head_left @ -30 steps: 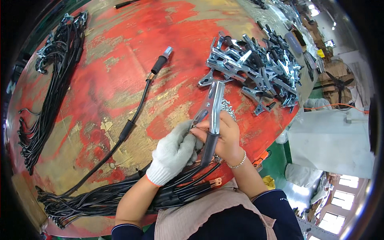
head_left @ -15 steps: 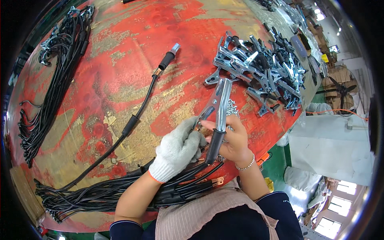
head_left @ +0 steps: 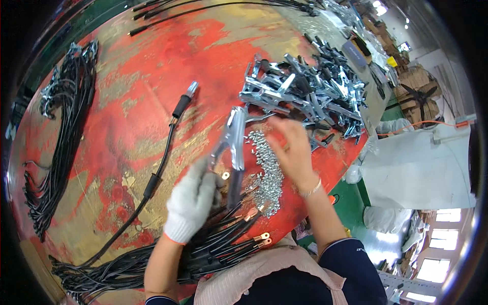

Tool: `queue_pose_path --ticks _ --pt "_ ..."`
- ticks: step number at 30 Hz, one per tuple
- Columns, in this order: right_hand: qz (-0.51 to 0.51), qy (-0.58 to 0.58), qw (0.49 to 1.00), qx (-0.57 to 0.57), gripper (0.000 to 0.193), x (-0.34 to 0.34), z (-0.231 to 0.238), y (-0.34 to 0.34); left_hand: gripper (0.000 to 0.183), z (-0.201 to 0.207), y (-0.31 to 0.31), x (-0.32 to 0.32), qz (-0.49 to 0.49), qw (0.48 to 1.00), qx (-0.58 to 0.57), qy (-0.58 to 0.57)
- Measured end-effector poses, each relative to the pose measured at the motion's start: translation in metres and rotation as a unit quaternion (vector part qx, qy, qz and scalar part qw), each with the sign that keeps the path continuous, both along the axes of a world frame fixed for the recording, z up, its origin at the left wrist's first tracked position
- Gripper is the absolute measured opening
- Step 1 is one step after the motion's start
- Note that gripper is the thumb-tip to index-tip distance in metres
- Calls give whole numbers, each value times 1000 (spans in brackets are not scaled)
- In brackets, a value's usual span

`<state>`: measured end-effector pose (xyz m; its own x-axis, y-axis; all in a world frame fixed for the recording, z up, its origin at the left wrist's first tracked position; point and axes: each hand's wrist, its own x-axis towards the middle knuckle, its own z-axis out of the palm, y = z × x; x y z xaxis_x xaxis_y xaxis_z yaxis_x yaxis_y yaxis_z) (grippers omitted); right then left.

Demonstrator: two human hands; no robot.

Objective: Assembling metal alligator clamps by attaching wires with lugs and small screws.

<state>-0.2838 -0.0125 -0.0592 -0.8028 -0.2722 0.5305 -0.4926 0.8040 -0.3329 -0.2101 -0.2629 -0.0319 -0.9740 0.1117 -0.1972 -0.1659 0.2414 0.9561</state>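
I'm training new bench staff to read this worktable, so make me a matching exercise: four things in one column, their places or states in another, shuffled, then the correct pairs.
Things:
1. left hand
2. right hand
3. heap of metal clamps
4. bundle of black cables

Places or states:
A. piled at the table's far right
B. gloved, holding a clamp
C. bare, over the small screws
D. lying along the table's left edge

Pairs: 1-B, 2-C, 3-A, 4-D

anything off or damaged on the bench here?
Only the table: its red paint is worn through in wide yellowish patches. The clamp pile, the screw heap and the cable bundles look like ordinary work stock.
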Motion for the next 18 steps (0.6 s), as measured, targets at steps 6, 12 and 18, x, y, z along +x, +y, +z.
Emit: queue_pose_path --ticks 6,12,18 --pt "-28 51 986 157 52 -84 -11 36 34 -19 -31 -62 -3 897 -433 87" --pt "11 -10 986 164 34 -110 -23 17 29 -40 -59 -74 15 801 -592 90" --pt "-20 2 990 -141 21 -69 41 42 27 -4 -16 -18 -96 848 -502 140"
